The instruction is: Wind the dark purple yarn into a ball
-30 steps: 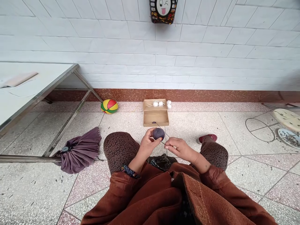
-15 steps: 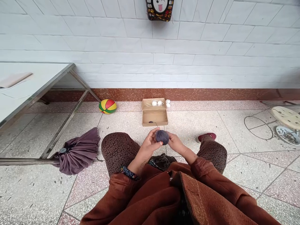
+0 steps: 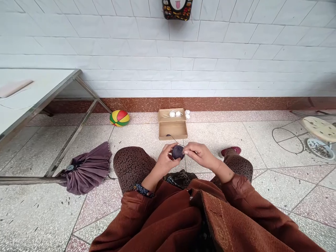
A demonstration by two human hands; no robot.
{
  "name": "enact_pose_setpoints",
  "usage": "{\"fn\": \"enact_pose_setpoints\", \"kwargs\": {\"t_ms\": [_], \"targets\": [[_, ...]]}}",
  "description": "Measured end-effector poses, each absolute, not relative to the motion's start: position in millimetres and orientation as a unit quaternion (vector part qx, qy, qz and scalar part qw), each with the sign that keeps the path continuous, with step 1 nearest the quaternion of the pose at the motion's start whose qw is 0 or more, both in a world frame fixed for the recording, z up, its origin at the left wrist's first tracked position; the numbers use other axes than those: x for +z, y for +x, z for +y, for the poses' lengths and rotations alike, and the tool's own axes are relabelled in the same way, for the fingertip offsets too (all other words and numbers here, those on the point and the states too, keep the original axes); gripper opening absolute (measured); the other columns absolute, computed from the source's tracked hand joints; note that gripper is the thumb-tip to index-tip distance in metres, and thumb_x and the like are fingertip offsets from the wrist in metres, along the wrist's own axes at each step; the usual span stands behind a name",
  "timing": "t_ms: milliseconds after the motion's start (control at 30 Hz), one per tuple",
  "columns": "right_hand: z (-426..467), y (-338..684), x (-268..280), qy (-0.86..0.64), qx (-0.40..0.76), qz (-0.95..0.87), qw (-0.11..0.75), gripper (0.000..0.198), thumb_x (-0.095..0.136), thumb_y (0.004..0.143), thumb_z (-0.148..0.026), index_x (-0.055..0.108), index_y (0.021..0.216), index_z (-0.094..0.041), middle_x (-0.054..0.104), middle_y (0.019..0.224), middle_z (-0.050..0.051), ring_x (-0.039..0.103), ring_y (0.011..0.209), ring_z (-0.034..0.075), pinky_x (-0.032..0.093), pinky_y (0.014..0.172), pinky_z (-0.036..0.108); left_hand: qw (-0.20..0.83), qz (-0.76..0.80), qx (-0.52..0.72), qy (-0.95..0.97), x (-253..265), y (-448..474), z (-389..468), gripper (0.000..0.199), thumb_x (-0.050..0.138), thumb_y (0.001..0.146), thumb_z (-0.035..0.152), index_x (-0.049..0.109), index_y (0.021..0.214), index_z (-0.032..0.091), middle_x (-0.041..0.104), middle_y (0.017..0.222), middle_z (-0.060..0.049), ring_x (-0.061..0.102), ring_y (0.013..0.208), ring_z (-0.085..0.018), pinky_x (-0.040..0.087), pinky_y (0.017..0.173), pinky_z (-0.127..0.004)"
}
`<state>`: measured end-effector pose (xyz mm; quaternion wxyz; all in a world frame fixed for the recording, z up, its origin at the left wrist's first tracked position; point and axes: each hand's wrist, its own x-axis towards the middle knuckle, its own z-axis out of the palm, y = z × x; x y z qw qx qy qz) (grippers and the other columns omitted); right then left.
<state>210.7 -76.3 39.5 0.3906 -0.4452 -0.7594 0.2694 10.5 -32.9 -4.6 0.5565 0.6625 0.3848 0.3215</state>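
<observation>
A dark purple-grey ball of yarn (image 3: 177,152) is held over my lap by my left hand (image 3: 166,159), the fingers curled around its left side. My right hand (image 3: 201,154) is at the ball's right side, thumb and forefinger pinched on the yarn strand (image 3: 175,140). That strand runs up and left to a small dark ball of yarn (image 3: 168,135) in an open cardboard box (image 3: 176,130) on the floor. Two white balls of yarn (image 3: 175,113) lie in the box's raised lid, and more white balls (image 3: 187,114) are just right of it.
To the left are a metal-framed table (image 3: 39,94), a folded purple umbrella (image 3: 88,169) and a colourful ball (image 3: 119,118). A stool (image 3: 320,128) and a white dish (image 3: 319,148) stand at the right. A black basket (image 3: 177,14) hangs on the tiled wall.
My right hand has come off the ball's side and now pinches the strand, which is stretched toward the box. The ball has shifted slightly left in my left hand.
</observation>
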Motion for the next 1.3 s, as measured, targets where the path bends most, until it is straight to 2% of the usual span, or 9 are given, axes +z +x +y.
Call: {"fn": "enact_pose_setpoints", "kwargs": {"t_ms": [167,300,400,533,633,767,967,1133,1300], "targets": [[-50,213,12,-0.487,0.254,-0.722,0.421,0.027,0.049,0.101,-0.037,0.065,0.087,-0.020,0.066,0.082,0.004,0.061,0.078,0.017,0.048,0.075,0.028,0.654,0.280,0.291,0.639,3,13,-44,0.084,0.072,0.072,0.018,0.038,0.148,0.028,0.055,0.115,-0.007,0.057,0.096,-0.019,0.048,0.086,-0.033],[-60,204,-33,-0.558,0.305,-0.665,0.391,0.027,0.046,0.100,-0.034,0.062,0.085,-0.019,0.061,0.073,0.001,0.057,0.069,0.016,0.046,0.068,0.026,0.705,0.278,0.331,0.563,3,14,-43,0.073,0.074,0.074,0.023,0.045,0.141,0.025,0.058,0.120,-0.007,0.057,0.105,-0.021,0.047,0.094,-0.034],[-79,193,-50,-0.531,0.340,-0.705,0.324,0.028,0.046,0.101,-0.034,0.063,0.086,-0.019,0.062,0.074,0.001,0.057,0.069,0.015,0.046,0.067,0.025,0.676,0.336,0.377,0.536,-1,13,-36,0.061,0.074,0.074,0.026,0.053,0.131,0.021,0.059,0.121,-0.008,0.057,0.111,-0.022,0.044,0.101,-0.036],[-99,190,-29,-0.424,0.340,-0.793,0.277,0.031,0.044,0.103,-0.037,0.064,0.088,-0.019,0.066,0.082,0.004,0.061,0.077,0.016,0.049,0.073,0.027,0.590,0.406,0.389,0.579,-10,9,-27,0.055,0.073,0.073,0.025,0.058,0.125,0.021,0.055,0.121,-0.008,0.056,0.112,-0.022,0.045,0.099,-0.036],[-98,198,7,-0.403,0.339,-0.788,0.320,0.031,0.045,0.103,-0.038,0.065,0.091,-0.018,0.067,0.082,0.005,0.062,0.076,0.016,0.050,0.073,0.027,0.557,0.424,0.371,0.611,-14,6,-24,0.055,0.071,0.073,0.022,0.059,0.127,0.023,0.053,0.118,-0.006,0.056,0.110,-0.022,0.046,0.097,-0.035],[-72,211,40,-0.439,0.318,-0.746,0.387,0.030,0.050,0.101,-0.041,0.067,0.089,-0.020,0.068,0.081,0.004,0.062,0.074,0.016,0.050,0.072,0.027,0.581,0.382,0.334,0.636,-12,7,-28,0.060,0.071,0.072,0.022,0.059,0.131,0.025,0.052,0.114,-0.006,0.056,0.107,-0.022,0.047,0.095,-0.035],[-39,212,9,-0.488,0.307,-0.697,0.425,0.030,0.052,0.098,-0.042,0.064,0.082,-0.020,0.064,0.077,0.001,0.059,0.073,0.015,0.046,0.071,0.027,0.703,0.259,0.282,0.599,-2,9,-38,0.087,0.076,0.074,0.024,0.036,0.151,0.031,0.057,0.114,-0.006,0.057,0.097,-0.020,0.048,0.089,-0.036],[-56,199,-36,-0.525,0.358,-0.668,0.387,0.025,0.046,0.099,-0.033,0.060,0.083,-0.019,0.060,0.072,-0.001,0.057,0.067,0.014,0.044,0.066,0.025,0.760,0.279,0.334,0.482,2,12,-39,0.067,0.079,0.071,0.026,0.056,0.134,0.023,0.060,0.128,-0.009,0.055,0.117,-0.024,0.043,0.101,-0.036],[-84,193,-43,-0.497,0.360,-0.720,0.323,0.027,0.045,0.102,-0.034,0.062,0.089,-0.019,0.062,0.075,0.001,0.057,0.067,0.014,0.046,0.067,0.025,0.709,0.374,0.385,0.458,-11,14,-31,0.053,0.080,0.068,0.029,0.063,0.118,0.019,0.066,0.115,-0.008,0.060,0.108,-0.022,0.043,0.101,-0.038]]}}
